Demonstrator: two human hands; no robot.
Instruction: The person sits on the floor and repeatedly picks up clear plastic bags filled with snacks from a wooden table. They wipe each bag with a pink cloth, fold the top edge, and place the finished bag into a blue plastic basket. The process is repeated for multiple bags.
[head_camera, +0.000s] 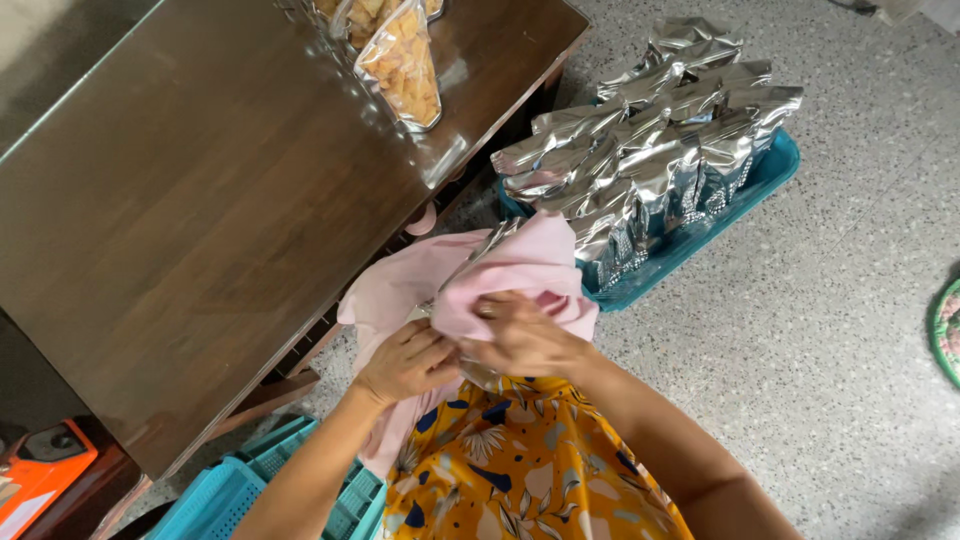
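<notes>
Hands, left (405, 362) and right (522, 338), clutch a pink cloth (520, 270) around a foil pouch (478, 255) beside the bench (200, 210) edge, above speckled floor (840, 300).

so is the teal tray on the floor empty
No, the teal tray is packed with shiny silver pouches standing close together.

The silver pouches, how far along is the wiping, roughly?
Done, seemingly: many silver pouches stand packed in the teal tray on the floor. In hand: the left hand and right hand press a pink cloth around one silver pouch. Left: clear snack bags lie on the brown table; an empty-looking teal basket sits nearby.
</notes>
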